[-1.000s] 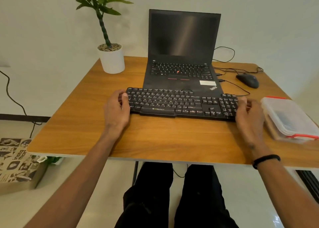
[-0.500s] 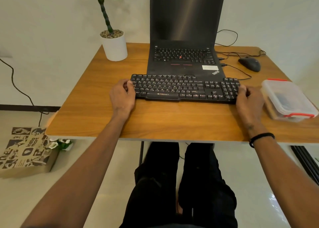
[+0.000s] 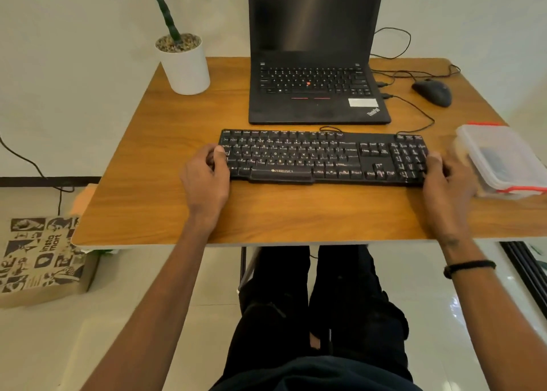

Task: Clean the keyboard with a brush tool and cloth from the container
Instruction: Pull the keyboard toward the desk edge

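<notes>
While both hands, left hand (image 3: 207, 177) and right hand (image 3: 447, 177), grip the keyboard (image 3: 322, 157) ends, bare desk (image 3: 296, 213) fronts it.

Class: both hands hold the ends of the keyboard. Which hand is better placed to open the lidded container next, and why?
Right. The right hand grips the keyboard end beside the closed container; the left hand is at the far end.

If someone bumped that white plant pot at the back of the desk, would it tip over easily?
Probably fairly easily. The white pot is narrow and widens only slightly upward, and a tall stem rises well above it, which likely puts weight high. The pebbles filling its top may add some steadying weight. It also stands near the wooden desk's back left corner, so a tip could send it off.
</notes>
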A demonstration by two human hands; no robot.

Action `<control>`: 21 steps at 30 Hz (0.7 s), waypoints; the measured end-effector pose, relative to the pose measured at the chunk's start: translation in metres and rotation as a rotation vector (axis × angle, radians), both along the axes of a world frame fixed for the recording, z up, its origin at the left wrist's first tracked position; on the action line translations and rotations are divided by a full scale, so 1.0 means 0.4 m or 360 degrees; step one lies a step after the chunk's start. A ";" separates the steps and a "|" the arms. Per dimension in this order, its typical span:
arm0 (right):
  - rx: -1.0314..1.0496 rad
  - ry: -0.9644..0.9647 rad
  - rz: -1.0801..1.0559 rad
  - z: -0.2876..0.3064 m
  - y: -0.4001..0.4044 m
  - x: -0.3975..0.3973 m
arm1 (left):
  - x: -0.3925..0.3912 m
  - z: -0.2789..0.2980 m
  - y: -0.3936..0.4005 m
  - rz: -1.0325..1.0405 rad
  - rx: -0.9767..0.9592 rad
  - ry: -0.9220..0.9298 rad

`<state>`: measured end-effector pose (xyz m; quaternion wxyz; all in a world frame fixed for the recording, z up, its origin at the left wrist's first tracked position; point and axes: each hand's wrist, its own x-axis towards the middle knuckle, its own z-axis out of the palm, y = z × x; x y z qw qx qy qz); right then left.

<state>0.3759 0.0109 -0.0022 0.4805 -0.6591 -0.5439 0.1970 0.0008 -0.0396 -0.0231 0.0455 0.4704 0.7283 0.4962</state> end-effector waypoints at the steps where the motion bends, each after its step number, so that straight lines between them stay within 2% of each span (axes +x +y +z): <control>1: -0.0010 0.0006 -0.0023 -0.005 -0.007 0.003 | -0.001 -0.001 -0.009 -0.0008 -0.0015 -0.0024; 10: 0.0046 0.0019 -0.0097 -0.041 -0.069 0.029 | 0.020 -0.005 -0.136 0.0018 -0.0027 -0.0202; 21: 0.0130 -0.0098 0.0068 -0.039 -0.111 0.030 | 0.028 -0.003 -0.143 0.0183 0.0068 -0.0303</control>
